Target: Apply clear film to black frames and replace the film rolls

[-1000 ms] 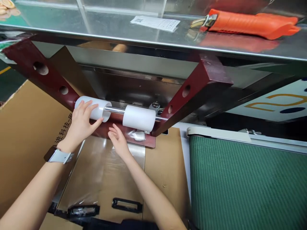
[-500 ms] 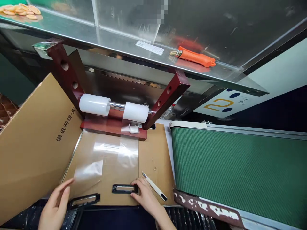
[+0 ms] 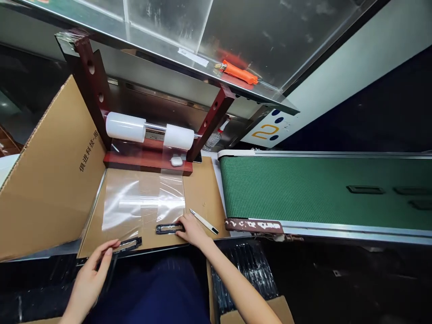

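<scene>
Two flat black frame-shaped parts lie at the near edge of a cardboard work surface (image 3: 209,189). My left hand (image 3: 90,278) pinches the end of the left black part (image 3: 130,244). Fingers of my right hand (image 3: 192,229) close over the right end of the right black part (image 3: 166,229). Clear film (image 3: 141,202) is drawn out from two white rolls (image 3: 125,127) on a rod in a dark red frame (image 3: 148,161), and it reaches down to both parts.
White tweezers (image 3: 203,221) lie just right of my right hand. A green conveyor belt (image 3: 297,191) runs to the right and carries more black parts (image 3: 366,189). A cardboard wall (image 3: 43,180) stands at left. An orange knife (image 3: 238,73) rests on the steel shelf above.
Both hands left the rolls and came down to the near edge, the film drawn out behind them. Each hand now meets a black part. The view has pulled back and swung right.
</scene>
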`<state>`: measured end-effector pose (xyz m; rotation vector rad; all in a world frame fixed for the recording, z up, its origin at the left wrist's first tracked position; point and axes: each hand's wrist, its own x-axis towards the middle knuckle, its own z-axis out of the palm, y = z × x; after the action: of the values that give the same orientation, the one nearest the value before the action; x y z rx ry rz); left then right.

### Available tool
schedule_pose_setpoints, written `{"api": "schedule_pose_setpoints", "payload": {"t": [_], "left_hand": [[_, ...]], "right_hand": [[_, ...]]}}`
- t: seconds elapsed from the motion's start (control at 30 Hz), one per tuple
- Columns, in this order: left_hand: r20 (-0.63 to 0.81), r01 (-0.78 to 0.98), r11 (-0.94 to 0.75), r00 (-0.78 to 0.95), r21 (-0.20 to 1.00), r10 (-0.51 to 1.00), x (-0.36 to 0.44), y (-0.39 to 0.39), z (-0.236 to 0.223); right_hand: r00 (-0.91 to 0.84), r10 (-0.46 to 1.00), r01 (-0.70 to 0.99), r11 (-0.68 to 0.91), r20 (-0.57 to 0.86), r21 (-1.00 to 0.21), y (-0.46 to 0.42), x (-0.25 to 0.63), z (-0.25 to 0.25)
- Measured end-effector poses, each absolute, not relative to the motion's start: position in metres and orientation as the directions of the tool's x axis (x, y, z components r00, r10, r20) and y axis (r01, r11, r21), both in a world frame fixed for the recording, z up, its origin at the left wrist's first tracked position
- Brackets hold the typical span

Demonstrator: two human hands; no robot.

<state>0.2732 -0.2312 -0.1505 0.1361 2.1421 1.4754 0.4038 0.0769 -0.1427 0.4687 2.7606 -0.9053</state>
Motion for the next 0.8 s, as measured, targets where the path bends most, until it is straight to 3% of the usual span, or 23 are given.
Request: {"api": "schedule_pose_setpoints", "payload": {"t": [0.33, 0.6, 0.8], "left_hand": [[-0.409, -0.272, 0.31, -0.694, 0.911, 0.592, 0.298, -0.194, -0.165], [-0.387, -0.224, 0.329, -0.694, 0.917, 0.607, 0.301, -0.153, -0.202], [-0.367, -0.082, 0.467, -0.742, 0.881, 0.562, 0.294, -0.117, -0.22]], "right_hand": [[-0.956, 0.219, 0.293, 0.773, -0.197, -0.563, 0.078, 0.408, -0.144], [-0.778, 0.608, 0.602, 0.648, -0.159, -0.466, 0.109, 0.447, -0.157], [-0.732, 0.652, 0.639, 0.555, -0.199, -0.532, 0.117, 0.459, -0.166]]}}
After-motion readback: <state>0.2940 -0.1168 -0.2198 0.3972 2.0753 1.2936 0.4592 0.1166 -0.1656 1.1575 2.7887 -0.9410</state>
